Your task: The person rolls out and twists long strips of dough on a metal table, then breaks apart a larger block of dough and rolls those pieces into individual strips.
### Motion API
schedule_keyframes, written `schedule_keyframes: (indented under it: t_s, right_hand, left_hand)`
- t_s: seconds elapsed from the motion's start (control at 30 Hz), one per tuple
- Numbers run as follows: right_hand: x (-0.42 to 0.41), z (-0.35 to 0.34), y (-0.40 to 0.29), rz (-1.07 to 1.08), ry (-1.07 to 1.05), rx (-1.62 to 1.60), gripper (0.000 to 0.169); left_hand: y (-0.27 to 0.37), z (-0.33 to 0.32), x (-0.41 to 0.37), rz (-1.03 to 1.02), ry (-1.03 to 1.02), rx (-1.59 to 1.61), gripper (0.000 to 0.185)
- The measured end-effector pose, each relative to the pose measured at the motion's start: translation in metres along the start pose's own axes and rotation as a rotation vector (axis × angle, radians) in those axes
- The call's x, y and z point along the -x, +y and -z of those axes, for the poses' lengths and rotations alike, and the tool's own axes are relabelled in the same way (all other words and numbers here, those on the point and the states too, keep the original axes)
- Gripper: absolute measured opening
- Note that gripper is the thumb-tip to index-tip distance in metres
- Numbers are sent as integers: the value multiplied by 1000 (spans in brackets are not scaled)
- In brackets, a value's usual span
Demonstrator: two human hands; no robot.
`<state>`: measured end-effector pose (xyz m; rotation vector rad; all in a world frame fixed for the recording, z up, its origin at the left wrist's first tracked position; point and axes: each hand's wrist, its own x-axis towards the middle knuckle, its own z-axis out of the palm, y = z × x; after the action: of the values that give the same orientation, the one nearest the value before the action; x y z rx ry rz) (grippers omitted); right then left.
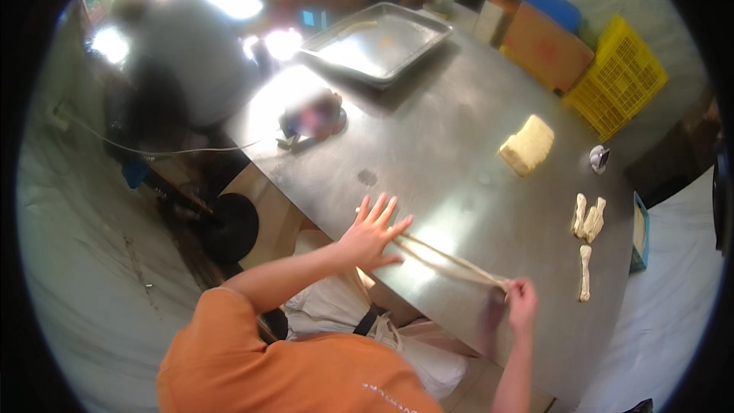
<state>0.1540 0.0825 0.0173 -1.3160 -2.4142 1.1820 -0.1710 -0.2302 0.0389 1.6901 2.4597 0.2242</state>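
A long, thin rope of dough (457,260) stretches along the near edge of a metal worktable (436,143). My left hand (375,234) lies over its left part with fingers spread, and a small tip shows beyond the fingers. At the other end, my right hand (522,298) pinches the dough between the fingers, seemingly a little above the tabletop. A darker line below the rope may be its shadow or reflection. Farther right lie several short dough pieces (585,272). Beyond them sits a thick pale slab of dough (527,146).
A shallow metal tray (395,40) occupies the far side. A blurred dark object (314,116) with a white cable is near the left edge. A small white device (599,159), a yellow plastic crate (622,77) and a cardboard box (545,46) stand right. Another person (195,57) is at far left.
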Motion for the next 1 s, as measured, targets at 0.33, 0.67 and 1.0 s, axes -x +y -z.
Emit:
schedule_keyframes:
  t_s: [0.33, 0.67, 1.0]
  right_hand:
    - [19, -15, 24, 343, -1, 237, 13]
    - [14, -38, 39, 606, 105, 409, 28]
    - [-18, -57, 13, 655, 223, 535, 31]
  left_hand:
    - [-7, -8, -7, -182, 50, 60, 84]
    - [-14, -45, -27, -256, 89, 77, 86]
    - [-2, -64, -80, -186, 239, 45, 91]
